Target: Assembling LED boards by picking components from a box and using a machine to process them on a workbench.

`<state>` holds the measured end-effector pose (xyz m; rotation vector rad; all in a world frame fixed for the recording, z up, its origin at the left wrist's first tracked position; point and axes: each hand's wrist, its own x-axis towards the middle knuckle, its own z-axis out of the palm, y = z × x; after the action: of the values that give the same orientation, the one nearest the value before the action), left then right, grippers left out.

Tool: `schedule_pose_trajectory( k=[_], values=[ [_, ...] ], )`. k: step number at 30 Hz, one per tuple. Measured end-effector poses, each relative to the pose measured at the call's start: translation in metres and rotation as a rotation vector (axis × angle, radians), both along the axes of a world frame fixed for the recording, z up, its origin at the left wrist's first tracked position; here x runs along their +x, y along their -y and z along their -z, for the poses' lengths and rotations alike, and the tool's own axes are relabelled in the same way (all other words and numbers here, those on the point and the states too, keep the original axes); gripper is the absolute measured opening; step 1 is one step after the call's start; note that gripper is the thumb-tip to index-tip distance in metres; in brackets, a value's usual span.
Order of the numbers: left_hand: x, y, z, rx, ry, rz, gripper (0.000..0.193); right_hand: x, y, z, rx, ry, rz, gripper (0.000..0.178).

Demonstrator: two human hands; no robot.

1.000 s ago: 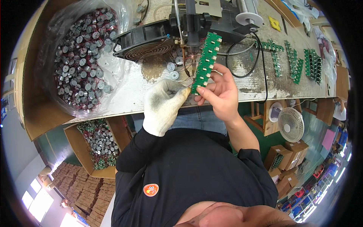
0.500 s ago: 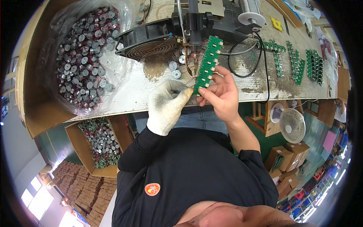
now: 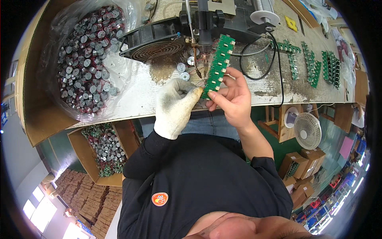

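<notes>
My bare right hand [image 3: 232, 95] grips a long green circuit board panel [image 3: 219, 63] near its lower end, thumb in front and fingers behind. The panel stands tilted over the table edge, with small pale connectors along its side. My left hand [image 3: 176, 104], in a whitish knit glove, is closed in a pinch right beside the panel's lower corner; what it pinches is hidden. Just above the fingertips is the tip of a soldering iron [image 3: 205, 71] in a stand, beside a thin copper-coloured tube [image 3: 196, 63]. Small round metal motors [image 3: 184, 76] lie left of it.
A black fan [image 3: 155, 42] stands left of the iron. Farther left, a plastic bag [image 3: 119, 71] of motors lies in a cardboard box [image 3: 43, 99]. A solder spool [image 3: 264, 18], a looping black cable [image 3: 281, 79] and more green panels [image 3: 312, 67] occupy the right side.
The panel has shifted slightly down and left in my right hand's grip. My gloved left hand has moved slightly up and left, still pinched beside the panel.
</notes>
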<state>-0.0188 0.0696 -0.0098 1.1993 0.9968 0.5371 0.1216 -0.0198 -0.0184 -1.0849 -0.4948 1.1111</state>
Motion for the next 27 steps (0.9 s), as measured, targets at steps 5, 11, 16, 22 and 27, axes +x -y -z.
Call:
schedule_pose_trajectory(
  k=[5, 11, 16, 22, 27],
  values=[
    [0.004, 0.0, -0.011, 0.035, -0.05, 0.018, 0.016, 0.002, 0.001, -0.002, 0.003, 0.002, 0.007, 0.058],
    [-0.002, -0.001, 0.005, -0.027, -0.046, 0.005, 0.017, 0.0, 0.0, 0.006, -0.018, 0.029, -0.016, 0.059],
    [-0.014, -0.001, 0.0, 0.293, -0.141, 0.048, 0.027, -0.005, -0.001, 0.004, -0.045, -0.022, 0.034, 0.06],
    [-0.041, -0.018, 0.003, 0.882, -0.182, 0.183, 0.053, 0.008, 0.001, 0.018, -0.049, 0.185, 0.095, 0.059],
    [-0.102, -0.034, 0.011, 0.878, -0.359, -0.475, 0.03, 0.005, -0.001, 0.014, -0.057, 0.177, 0.097, 0.054]
  ],
)
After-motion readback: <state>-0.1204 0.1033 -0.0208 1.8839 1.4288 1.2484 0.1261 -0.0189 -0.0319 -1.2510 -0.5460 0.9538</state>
